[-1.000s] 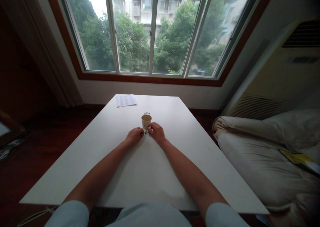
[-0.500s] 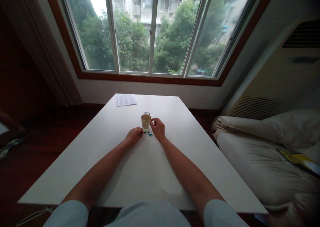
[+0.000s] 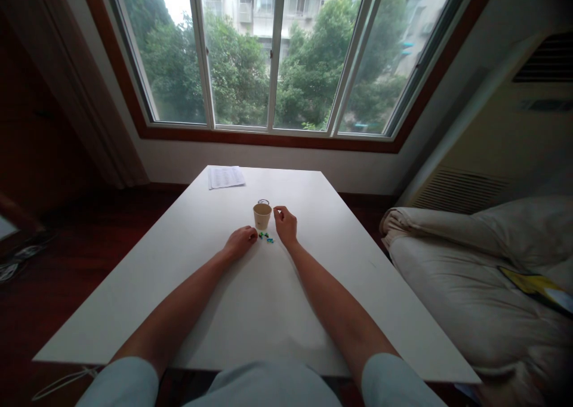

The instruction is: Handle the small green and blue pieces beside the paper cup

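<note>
A tan paper cup (image 3: pixel 262 219) stands upright on the white table (image 3: pixel 268 311), its open mouth showing. Just in front of it lie several small blue and green pieces (image 3: pixel 267 237), too small to name. My left hand (image 3: pixel 242 240) rests on the table to the left of these pieces, fingers curled closed; whatever they may hold is hidden. To the right of the cup is my right hand (image 3: pixel 285 224), thumb and fingers pinched together level with the rim. A narrow gap seems to separate its fingertips from the cup. What it pinches, if anything, I cannot make out.
Behind the cup lies a thin dark ring-shaped item (image 3: pixel 263 202). Sheets of paper (image 3: pixel 226 178) sit at the table's far left corner. A beige padded seat (image 3: pixel 447 264) stands beyond the right edge, and a window (image 3: pixel 268 55) is ahead.
My right hand has shifted slightly right and away from the cup's rim, which it overlapped before. The left hand stays where it was, and the view has tilted slightly.
</note>
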Motion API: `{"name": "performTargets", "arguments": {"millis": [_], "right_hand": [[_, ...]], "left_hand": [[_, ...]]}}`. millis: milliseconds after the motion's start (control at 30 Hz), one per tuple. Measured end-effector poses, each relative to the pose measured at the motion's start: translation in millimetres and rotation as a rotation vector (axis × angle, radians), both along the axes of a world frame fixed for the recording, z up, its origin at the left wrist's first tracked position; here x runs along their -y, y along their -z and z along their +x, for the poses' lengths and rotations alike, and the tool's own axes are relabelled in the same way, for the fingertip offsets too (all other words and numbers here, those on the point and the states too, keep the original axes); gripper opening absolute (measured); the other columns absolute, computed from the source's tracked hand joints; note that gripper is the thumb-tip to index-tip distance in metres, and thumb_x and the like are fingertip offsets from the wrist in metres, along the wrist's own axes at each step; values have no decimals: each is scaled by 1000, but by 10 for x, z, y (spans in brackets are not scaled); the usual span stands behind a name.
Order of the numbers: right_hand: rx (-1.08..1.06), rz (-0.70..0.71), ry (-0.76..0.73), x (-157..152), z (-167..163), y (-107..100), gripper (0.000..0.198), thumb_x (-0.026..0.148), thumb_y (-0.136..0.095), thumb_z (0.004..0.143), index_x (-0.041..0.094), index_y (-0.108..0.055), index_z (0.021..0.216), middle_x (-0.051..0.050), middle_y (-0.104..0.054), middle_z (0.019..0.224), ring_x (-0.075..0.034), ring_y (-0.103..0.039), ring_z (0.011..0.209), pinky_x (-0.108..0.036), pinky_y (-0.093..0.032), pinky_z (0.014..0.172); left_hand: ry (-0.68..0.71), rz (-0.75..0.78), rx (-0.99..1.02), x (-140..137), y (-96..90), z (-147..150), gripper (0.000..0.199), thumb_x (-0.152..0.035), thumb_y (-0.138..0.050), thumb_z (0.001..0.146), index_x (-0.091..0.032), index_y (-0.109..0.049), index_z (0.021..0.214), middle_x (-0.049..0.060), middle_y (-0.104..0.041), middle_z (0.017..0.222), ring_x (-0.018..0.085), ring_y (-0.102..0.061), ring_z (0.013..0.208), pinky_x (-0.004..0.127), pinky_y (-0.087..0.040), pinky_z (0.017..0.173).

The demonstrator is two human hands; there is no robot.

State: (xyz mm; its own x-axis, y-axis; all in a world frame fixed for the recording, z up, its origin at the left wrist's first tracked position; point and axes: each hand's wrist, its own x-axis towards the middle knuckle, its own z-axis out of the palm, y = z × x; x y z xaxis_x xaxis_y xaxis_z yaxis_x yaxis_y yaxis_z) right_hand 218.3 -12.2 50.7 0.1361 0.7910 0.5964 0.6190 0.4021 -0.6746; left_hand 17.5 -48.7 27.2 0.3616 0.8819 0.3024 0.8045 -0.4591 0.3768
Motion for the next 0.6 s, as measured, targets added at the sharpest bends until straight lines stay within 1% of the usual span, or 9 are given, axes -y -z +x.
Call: {"name": "performTargets", "arguments": {"millis": [100, 200, 267, 333, 467, 600], "right_hand": [[10, -52, 50, -33, 144, 85, 36, 43, -42, 95, 18, -68, 97, 3, -53, 62, -13, -46, 58, -22, -35, 62], [20, -161, 75, -76, 268, 184, 32, 41, -45, 92, 19, -68, 95, 2, -57, 63, -14, -50, 59, -23, -36, 63], [21, -233, 87, -99, 300, 240, 29, 39, -46, 91, 20, -68, 93, 0, -61, 68, -15, -53, 62, -23, -37, 64], [46, -275, 93, -105, 281, 281, 26, 37, -48, 91, 21, -68, 91, 0, -64, 71, -15, -56, 65, -23, -37, 64], [171, -281, 74, -74, 171, 327, 22, 34, -50, 92, 23, -69, 92, 0, -66, 73, -15, -57, 67, -23, -36, 65], [229, -285, 63, -54, 129, 342, 20, 32, -51, 92, 23, -69, 93, 0, -67, 75, -15, -58, 70, -23, -36, 66]], "left_hand": [[-2, -6, 32, -26, 10, -40, 14, -21, -56, 86, -22, -69, 88, 4, -66, 92, 16, -59, 78, 26, -44, 72], [-22, 3, 95, -62, 5, -91, 13, -20, -55, 86, -22, -69, 86, 3, -67, 90, 15, -59, 76, 26, -44, 72], [-24, 9, 160, -94, -16, -123, 13, -22, -55, 86, -22, -69, 85, 3, -67, 89, 15, -59, 74, 26, -45, 72], [-32, 4, 245, -136, -54, -147, 13, -26, -56, 86, -21, -69, 86, 2, -69, 87, 14, -58, 72, 26, -45, 70], [-122, 21, 445, -233, -187, -158, 19, -35, -58, 87, -20, -69, 88, 2, -70, 83, 14, -58, 69, 25, -44, 66], [-137, 52, 542, -327, -391, -103, 22, -38, -59, 86, -18, -69, 88, 1, -69, 80, 13, -56, 67, 25, -43, 63]]}}
